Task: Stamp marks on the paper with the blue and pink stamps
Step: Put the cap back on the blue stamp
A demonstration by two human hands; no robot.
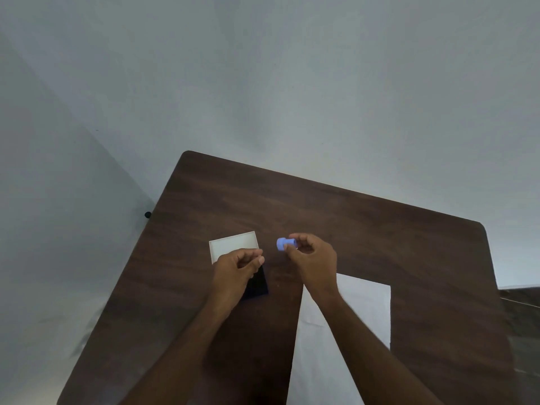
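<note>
Blue stamp (pixel 283 244): pinched in right hand (pixel 314 260), half hidden.
Left hand (pixel 235 268): curled, grip unclear, covering dark pad (pixel 257 283).
Paper (pixel 365 302): at 5 o'clock, cut off below.

Two bare, sleeveless forearms (pixel 365 340)

Table (pixel 365 229) dark matt woodgrain; paper (pixel 365 311) matt white; blue stamp (pixel 283 244) smooth plastic.
</note>
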